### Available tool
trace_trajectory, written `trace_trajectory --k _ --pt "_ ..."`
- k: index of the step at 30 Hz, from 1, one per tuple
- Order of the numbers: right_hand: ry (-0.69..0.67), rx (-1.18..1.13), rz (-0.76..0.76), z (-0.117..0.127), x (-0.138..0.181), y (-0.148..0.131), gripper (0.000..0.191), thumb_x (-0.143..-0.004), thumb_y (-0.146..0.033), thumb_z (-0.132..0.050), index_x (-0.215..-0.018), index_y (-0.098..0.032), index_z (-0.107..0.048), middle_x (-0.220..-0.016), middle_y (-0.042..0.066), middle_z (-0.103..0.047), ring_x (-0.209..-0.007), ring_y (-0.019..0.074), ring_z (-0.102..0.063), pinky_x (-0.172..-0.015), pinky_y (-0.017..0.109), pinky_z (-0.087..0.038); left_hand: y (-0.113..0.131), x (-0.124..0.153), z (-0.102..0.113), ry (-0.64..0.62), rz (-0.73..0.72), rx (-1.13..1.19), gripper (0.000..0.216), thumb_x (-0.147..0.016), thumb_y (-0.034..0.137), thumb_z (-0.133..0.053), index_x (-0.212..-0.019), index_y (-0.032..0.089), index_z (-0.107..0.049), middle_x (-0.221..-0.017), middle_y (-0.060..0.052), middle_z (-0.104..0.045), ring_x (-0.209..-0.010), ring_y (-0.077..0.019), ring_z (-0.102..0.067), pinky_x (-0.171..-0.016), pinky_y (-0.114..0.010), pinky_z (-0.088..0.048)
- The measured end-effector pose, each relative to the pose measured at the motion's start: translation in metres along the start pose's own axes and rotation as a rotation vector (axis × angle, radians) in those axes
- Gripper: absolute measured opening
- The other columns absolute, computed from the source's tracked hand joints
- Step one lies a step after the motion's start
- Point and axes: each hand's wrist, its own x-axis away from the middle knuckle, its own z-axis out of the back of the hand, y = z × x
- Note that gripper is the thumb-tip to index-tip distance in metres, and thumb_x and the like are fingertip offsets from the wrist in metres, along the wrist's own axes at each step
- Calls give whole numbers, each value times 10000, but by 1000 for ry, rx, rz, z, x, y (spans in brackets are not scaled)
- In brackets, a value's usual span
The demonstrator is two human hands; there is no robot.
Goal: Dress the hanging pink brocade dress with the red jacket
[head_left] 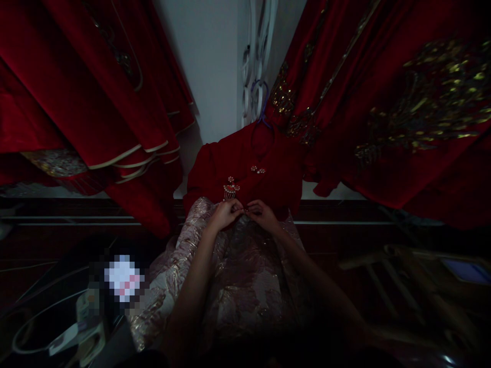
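A dark red top (215, 158) hangs on a purple hanger (264, 110) in front of me. Beaded ornaments decorate its front: a tasselled brooch (230, 190) and a small pearl-like fastener (258, 169) nearer the neckline. At the lower front, my left hand (227, 214) is closed in a pinch. My right hand (263, 214) pinches from the other side, with its fingertips almost meeting the left ones. Between them is a tiny bead-like part on the top's front, mostly hidden by the fingers. Shiny pale brocade fabric (245, 286) spreads below both hands and under my forearms.
Red garments with pale edging (126, 102) hang at the left. Gold-sequinned red garments (433, 102) hang at the right, beside a white scrolled metal rack (257, 61). A lit, pixelated screen (125, 276) and a white cable (38, 317) are lower left. A wooden-looking frame (414, 286) stands lower right.
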Motion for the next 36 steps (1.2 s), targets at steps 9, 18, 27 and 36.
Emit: trace_trajectory --k 9,18,27,36 --pt "67 42 63 -3 1 -6 296 -743 -389 -644 -941 -194 -541 -839 27 -642 -801 140 -628 -749 283 -506 9 0 0 9 51 151 175 -770 326 -610 -834 167 -642 -754 -21 -655 -688 -118 -594 -635 -212 -445" --pt "10 -113 -53 18 -2 -26 205 -703 -296 -608 -864 -197 -529 -770 -1 -584 -687 125 -575 -567 237 -502 6 -29 -12 460 325 901 317 -714 396 -672 -914 156 -619 -865 -32 -657 -710 -109 -615 -756 -289 -498" --pt "-141 -151 -50 31 0 -37 219 -724 -277 -575 -919 -192 -524 -777 -6 -556 -709 120 -557 -543 221 -502 17 -42 -6 465 415 1272 253 -652 248 -731 -889 173 -678 -997 -40 -682 -857 -96 -615 -859 -256 -440" --pt "-187 -105 -26 28 1 -37 200 -736 -266 -575 -911 -183 -523 -769 -5 -556 -694 117 -555 -539 215 -483 16 -50 -9 565 507 1198 221 -597 274 -697 -779 155 -656 -811 -26 -689 -691 -91 -607 -681 -219 -448"
